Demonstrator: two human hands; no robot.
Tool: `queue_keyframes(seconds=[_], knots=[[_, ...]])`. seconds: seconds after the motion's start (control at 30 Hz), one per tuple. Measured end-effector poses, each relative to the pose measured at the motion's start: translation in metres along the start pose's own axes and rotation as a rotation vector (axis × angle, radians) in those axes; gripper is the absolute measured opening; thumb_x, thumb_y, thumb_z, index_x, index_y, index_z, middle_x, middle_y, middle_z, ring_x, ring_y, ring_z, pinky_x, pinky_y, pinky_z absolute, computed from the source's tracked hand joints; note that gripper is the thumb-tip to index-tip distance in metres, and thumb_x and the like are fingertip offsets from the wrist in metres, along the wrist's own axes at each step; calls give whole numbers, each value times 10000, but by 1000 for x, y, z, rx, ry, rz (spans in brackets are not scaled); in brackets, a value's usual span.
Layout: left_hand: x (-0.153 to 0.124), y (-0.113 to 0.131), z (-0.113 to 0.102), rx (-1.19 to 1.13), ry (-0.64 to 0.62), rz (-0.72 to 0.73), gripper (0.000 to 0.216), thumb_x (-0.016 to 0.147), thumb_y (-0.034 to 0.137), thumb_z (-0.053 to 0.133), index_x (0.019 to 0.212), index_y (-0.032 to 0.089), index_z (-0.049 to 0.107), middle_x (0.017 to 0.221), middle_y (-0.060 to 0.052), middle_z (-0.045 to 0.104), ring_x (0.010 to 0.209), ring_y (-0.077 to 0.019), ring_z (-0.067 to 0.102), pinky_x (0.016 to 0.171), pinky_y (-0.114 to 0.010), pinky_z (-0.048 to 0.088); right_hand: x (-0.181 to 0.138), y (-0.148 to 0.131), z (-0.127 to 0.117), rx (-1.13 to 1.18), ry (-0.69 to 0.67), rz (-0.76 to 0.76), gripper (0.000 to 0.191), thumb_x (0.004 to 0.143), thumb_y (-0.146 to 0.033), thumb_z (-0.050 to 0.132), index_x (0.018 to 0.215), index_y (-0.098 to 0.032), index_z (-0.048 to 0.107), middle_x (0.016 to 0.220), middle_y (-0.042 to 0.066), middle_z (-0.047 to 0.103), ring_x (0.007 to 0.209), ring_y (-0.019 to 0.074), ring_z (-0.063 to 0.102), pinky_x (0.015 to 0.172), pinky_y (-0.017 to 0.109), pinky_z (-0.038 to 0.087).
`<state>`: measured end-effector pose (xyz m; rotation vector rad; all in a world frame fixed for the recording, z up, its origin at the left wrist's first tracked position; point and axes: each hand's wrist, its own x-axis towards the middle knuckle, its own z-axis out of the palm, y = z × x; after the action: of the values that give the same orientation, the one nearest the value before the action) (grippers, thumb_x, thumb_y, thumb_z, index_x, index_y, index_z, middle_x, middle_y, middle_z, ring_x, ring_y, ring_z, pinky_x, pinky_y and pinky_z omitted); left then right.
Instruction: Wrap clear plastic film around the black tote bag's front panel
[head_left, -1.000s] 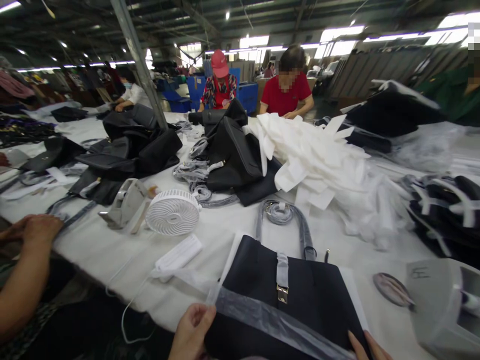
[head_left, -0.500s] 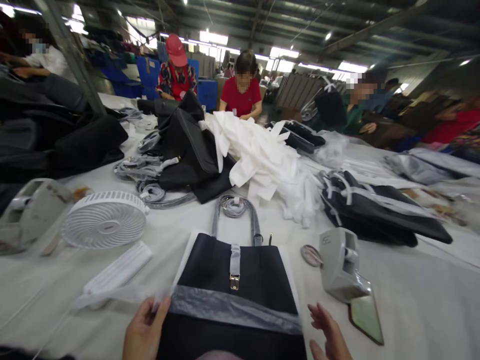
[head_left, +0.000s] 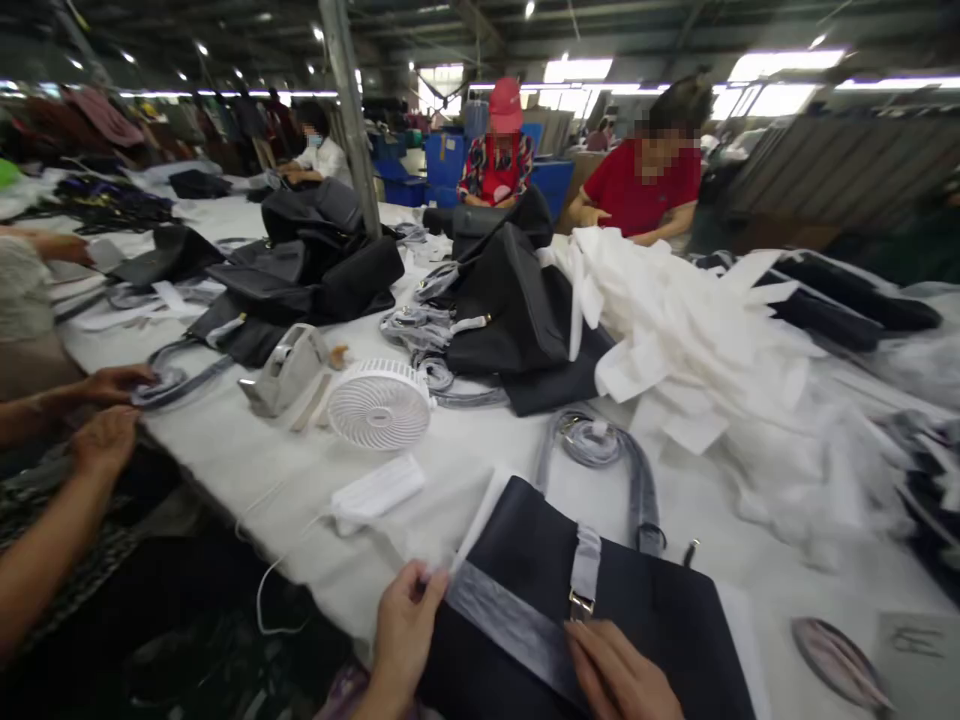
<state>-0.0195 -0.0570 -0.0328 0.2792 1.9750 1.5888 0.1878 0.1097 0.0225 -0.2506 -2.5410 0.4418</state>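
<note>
A black handbag (head_left: pixel 675 620) lies flat in front of me, with white sheeting (head_left: pixel 741 645) showing past its sides. Its handles (head_left: pixel 546 465) are wrapped in plastic and stretch away from me. A clear plastic strip (head_left: pixel 517 625) runs across the bag's front, below the gold buckle (head_left: pixel 580 606) of a wrapped strap. At the bag's left edge, my left hand (head_left: pixel 405 625) pinches the strip's end between thumb and fingers. My right hand (head_left: pixel 619 670) rests with outstretched fingers on the strip just under the buckle, hiding its right part.
Left of the bag are a white fan (head_left: pixel 379 405), a folded white item with cords (head_left: pixel 379 490) and a tape dispenser (head_left: pixel 285 370). White strips (head_left: pixel 675 320) heap beside black bags (head_left: pixel 510 310). A co-worker's hands (head_left: pixel 109 425) hold wrapped handles at far left.
My view has swung left, bringing in a co-worker's hands. My right hand has come from beside the bag onto the strip below the buckle. My left hand stays at the strip's left end.
</note>
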Motion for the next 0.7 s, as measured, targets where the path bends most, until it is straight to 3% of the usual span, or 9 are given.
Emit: queue_keyframes(seconds=[0.13,0.23,0.33,0.53,0.6,0.7], knots=[[-1,5,1,-33,-6,-4,458,802,625,605,693,194,498,605,51,443,608,-137,427,573,-241,349,72,-14,32,39,-231,-314,293,992,-190,416,1235,-193,579,1127,72,694,935,181,667,808,287,566],[2,4,0,-59,-5,-3,449,798,615,615,696,190,513,623,38,473,624,-141,433,586,-246,359,104,-18,58,81,-327,-436,324,1011,-192,357,1255,-197,569,1213,69,670,1028,195,638,810,329,546],[9,1,-2,-158,12,-36,477,781,656,619,738,192,513,649,19,535,644,-154,491,604,-252,393,108,-14,79,62,-298,-454,349,1006,-183,371,1314,-193,534,1206,70,679,1054,196,629,806,342,513],[20,5,-2,-490,149,-199,650,743,634,697,1136,225,380,887,-50,692,745,-192,641,686,-290,483,98,-3,93,7,-399,-466,436,995,-173,402,1431,-165,400,1319,45,614,1116,201,577,874,354,472],[25,7,2,-465,97,-235,642,710,649,708,1093,182,492,876,-75,703,743,-210,648,647,-285,476,99,-2,93,11,-444,-461,474,982,-184,442,1450,-174,368,1356,31,584,1127,201,559,895,354,466],[36,5,6,-354,71,-226,583,726,710,630,818,134,629,685,-72,676,599,-194,597,546,-275,408,102,-5,91,24,-489,-438,505,966,-193,475,1456,-203,354,1353,14,582,1122,204,547,910,359,462]])
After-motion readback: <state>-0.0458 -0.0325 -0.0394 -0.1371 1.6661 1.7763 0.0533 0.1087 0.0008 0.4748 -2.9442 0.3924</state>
